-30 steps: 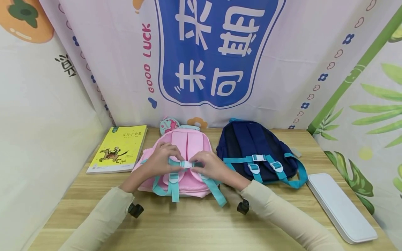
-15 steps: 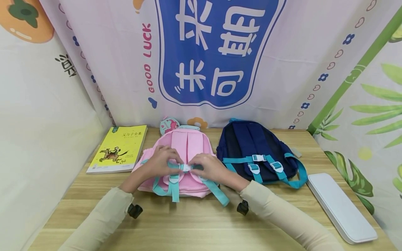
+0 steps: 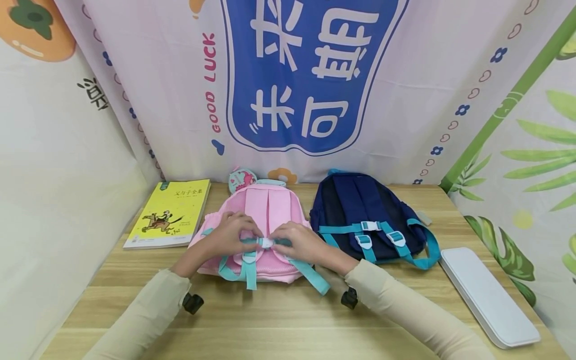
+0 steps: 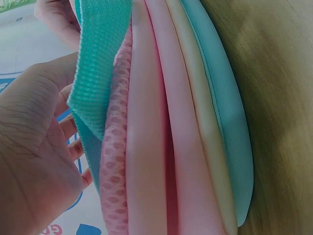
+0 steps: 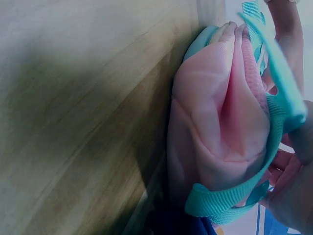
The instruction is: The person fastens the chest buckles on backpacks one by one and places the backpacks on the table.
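Note:
A pink backpack (image 3: 234, 202) lies on the table with its shoulder straps facing up. Across its middle, a white buckle (image 3: 265, 243) on a teal strap sits between both hands. My left hand (image 3: 231, 233) pinches the buckle's left side, and my right hand (image 3: 299, 241) pinches its right side. The two buckle halves look joined, though fingertips partly cover them. Loose teal webbing (image 4: 100, 63) hangs in front of the left hand in the left wrist view. The right wrist view shows a teal strap (image 5: 281, 78) passing before the right hand.
A navy backpack (image 3: 330, 200) with teal straps lies just right of the pink one. To the left is a yellow book (image 3: 180, 210). A white flat case (image 3: 488, 297) rests near the table's right edge. A printed curtain (image 3: 405, 115) closes off the back.
Both hands have lowered slightly together with the buckle, toward the front of the pink backpack. The loose strap end at lower right has shifted a little to the right.

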Available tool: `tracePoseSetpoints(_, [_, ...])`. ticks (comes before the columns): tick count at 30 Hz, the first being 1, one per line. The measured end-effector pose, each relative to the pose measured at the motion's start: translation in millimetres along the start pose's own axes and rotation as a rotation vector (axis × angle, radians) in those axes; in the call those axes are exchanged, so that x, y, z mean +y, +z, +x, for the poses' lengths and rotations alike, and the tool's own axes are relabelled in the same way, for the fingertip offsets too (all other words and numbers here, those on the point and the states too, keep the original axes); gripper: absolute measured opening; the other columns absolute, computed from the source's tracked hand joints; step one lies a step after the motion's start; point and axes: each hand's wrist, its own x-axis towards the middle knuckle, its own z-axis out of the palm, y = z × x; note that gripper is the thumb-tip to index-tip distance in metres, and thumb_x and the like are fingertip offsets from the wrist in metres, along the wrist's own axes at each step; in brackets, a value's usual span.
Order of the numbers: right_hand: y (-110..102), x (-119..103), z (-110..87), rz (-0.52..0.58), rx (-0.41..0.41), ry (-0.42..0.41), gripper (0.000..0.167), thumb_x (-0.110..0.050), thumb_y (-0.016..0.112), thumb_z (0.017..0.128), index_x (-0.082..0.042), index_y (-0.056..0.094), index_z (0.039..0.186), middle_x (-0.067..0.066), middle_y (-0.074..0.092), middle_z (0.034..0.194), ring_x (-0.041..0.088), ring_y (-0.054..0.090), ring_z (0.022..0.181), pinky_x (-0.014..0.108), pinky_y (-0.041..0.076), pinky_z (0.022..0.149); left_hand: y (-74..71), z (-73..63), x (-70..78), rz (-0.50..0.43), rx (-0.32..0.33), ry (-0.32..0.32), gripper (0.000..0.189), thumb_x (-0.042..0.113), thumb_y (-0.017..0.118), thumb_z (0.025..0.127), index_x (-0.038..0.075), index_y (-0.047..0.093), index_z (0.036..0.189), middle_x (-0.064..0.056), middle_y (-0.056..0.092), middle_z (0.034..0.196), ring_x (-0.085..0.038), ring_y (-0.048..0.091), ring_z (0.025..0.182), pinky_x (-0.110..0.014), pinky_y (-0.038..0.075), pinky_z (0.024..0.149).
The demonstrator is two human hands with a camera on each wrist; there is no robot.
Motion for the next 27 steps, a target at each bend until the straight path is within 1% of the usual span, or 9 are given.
tracePoseSetpoints(4, [0.9,0.0,-0.1,-0.001,-0.014,0.005,0.027,-0.023,0.069,0.098,-0.010,0.074,0.122,0.003,0.074,0.121,0.019,0.066,0.116,0.035,0.054,0.100,-0.7,-0.4,0.1,-0.014,-0.018,-0.012,0.018,0.030,0.084,0.084,0.023,0.080,0.099,0.007,0.073,0.102,-0.026,0.058,0.113,-0.070,0.022,0.110])
tracePoseSetpoints(10, [0.4,-1.1,0.1,0.001,-0.013,0.000,0.028,-0.023,0.069,0.098,-0.010,0.074,0.122,0.004,0.074,0.121,0.020,0.065,0.117,0.036,0.054,0.100,-0.6,-0.7,-0.3,-0.025,-0.030,-0.020,0.018,0.031,0.082,0.086,0.023,0.079,0.102,0.007,0.073,0.103,-0.026,0.058,0.114,-0.069,0.023,0.111])
tracePoseSetpoints(16, [-0.6,-1.3,-0.8,0.005,-0.016,0.002,0.028,-0.024,0.067,0.100,-0.010,0.073,0.123,0.004,0.073,0.122,0.020,0.065,0.118,0.036,0.054,0.101,-0.4,0.9,0.3,-0.043,-0.031,-0.013,0.019,0.031,0.080,0.087,0.023,0.079,0.103,0.008,0.073,0.103,-0.025,0.057,0.114,-0.067,0.024,0.110])
tracePoseSetpoints(27, [-0.8,0.9,-0.6,0.052,-0.028,0.024,0.031,-0.029,0.064,0.101,-0.013,0.072,0.127,0.002,0.072,0.126,0.018,0.063,0.119,0.036,0.053,0.101,-0.7,3.9,1.3,-0.056,-0.027,-0.007,0.020,0.033,0.079,0.088,0.022,0.078,0.105,0.007,0.074,0.103,-0.025,0.056,0.114,-0.064,0.027,0.107])
